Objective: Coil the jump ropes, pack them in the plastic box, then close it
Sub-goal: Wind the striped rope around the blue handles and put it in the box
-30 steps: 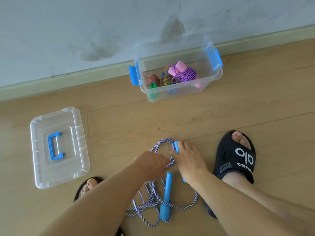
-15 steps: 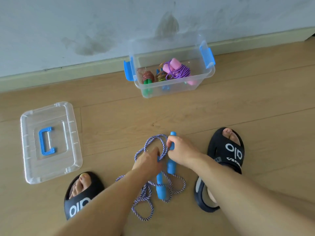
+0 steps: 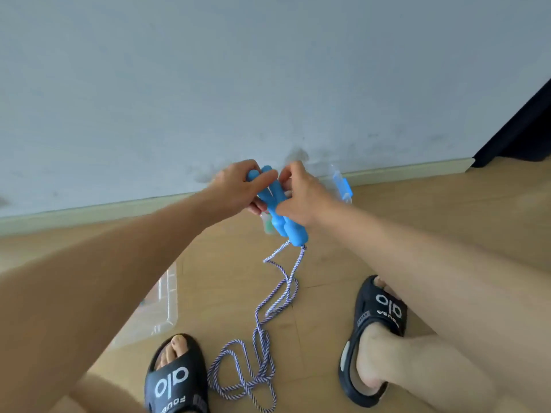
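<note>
bare forearms, no sleeves; black slide sandals (image 3: 378, 329) printed with white "alo" lettering.

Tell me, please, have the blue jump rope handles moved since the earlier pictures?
Yes. The blue handles have risen off the floor: both hands now hold them together in the air, up level with the baseboard, the rope trailing down.

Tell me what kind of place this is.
Probably a room in a home. A wood plank floor meets a plain painted wall at a low baseboard, a dark curtain hangs at the right, and the person wears black slide sandals indoors.
</note>
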`<state>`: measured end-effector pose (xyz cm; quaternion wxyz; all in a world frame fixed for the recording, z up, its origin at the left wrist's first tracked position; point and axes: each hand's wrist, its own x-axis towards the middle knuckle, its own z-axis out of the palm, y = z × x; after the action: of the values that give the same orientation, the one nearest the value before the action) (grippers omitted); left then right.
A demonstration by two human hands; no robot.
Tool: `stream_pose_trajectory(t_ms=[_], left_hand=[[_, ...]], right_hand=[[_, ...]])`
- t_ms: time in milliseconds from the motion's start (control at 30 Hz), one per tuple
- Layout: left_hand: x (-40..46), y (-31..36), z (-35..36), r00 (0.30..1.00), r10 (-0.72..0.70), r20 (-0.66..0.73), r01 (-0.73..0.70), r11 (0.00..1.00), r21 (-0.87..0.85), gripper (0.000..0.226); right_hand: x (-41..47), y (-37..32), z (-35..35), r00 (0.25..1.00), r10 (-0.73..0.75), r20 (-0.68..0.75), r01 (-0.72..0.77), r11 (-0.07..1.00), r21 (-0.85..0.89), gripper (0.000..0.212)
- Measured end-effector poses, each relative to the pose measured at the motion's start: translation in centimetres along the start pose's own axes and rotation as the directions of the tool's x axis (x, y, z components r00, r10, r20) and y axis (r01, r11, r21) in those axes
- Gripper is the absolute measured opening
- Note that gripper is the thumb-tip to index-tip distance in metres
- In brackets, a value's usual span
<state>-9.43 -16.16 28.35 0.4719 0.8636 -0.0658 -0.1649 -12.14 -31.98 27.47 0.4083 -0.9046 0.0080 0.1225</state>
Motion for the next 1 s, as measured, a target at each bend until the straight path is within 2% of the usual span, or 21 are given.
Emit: stream_pose_trajectory(t_ms=[100, 167, 267, 367, 433, 533, 667, 733, 800, 867, 933, 1000], left_hand=[[-1.6, 2.5, -2.8, 1.0, 0.017, -0.026, -0.019, 0.997, -0.07, 0.037], [-2.5, 3.6, -4.1, 0.999, 0.042, 0.004, -0.042, 0.993, -0.113, 0.035], [-4.0, 4.5, -5.2, 0.987, 0.145, 0.066, -0.144, 0.989, -0.031, 0.035], [-5.1, 4.9, -5.6, 0.978, 0.199, 0.058, -0.2, 0.98, 0.009, 0.036], [-5.2, 4.9, -5.9, 0.978, 0.207, -0.004, -0.207, 0.978, -0.04, 0.032], [-4.9, 4.8, -6.9, 0.98, 0.178, -0.087, -0.189, 0.972, -0.141, 0.03], [-4.8, 4.2, -7.7, 0.99, 0.092, -0.107, -0.121, 0.945, -0.305, 0.024], [-4.5, 4.0, -8.1, 0.991, 0.061, -0.117, -0.101, 0.923, -0.372, 0.024], [-4.4, 3.8, -8.4, 0.992, 0.031, -0.124, -0.083, 0.894, -0.44, 0.023], [-4.1, 3.7, -8.8, 0.989, 0.002, -0.145, -0.071, 0.88, -0.47, 0.02], [-3.9, 3.3, -9.1, 0.98, -0.014, -0.197, -0.064, 0.922, -0.381, 0.015], [-3.4, 2.5, -9.5, 0.965, 0.06, -0.254, -0.077, 0.995, -0.06, 0.009]], right_hand=[[-1.0, -3.2, -2.4, 0.999, -0.043, 0.018, 0.042, 0.997, 0.062, 0.052], [-1.8, -4.9, -3.3, 0.995, -0.102, 0.013, 0.102, 0.994, 0.045, 0.046], [-3.1, -6.2, -3.9, 0.983, -0.184, 0.02, 0.184, 0.983, 0.01, 0.03], [-3.8, -6.5, -3.8, 0.977, -0.207, 0.044, 0.204, 0.978, 0.051, 0.027], [-4.0, -6.5, -3.7, 0.981, -0.17, 0.09, 0.165, 0.984, 0.065, 0.028], [-3.7, -6.4, -3.6, 0.979, -0.076, 0.187, 0.067, 0.996, 0.055, 0.042], [-2.6, -6.3, -4.2, 0.969, -0.019, 0.246, -0.058, 0.952, 0.302, 0.045], [-2.2, -6.5, -4.9, 0.936, -0.01, 0.352, -0.158, 0.881, 0.445, 0.041], [-2.1, -6.6, -5.7, 0.89, -0.026, 0.454, -0.202, 0.872, 0.446, 0.033], [-2.0, -6.8, -6.4, 0.889, -0.01, 0.457, -0.184, 0.907, 0.378, 0.031], [-1.6, -7.0, -6.9, 0.914, -0.016, 0.405, -0.133, 0.932, 0.337, 0.031], [-1.3, -7.3, -7.1, 0.925, -0.046, 0.376, -0.083, 0.944, 0.318, 0.035]])
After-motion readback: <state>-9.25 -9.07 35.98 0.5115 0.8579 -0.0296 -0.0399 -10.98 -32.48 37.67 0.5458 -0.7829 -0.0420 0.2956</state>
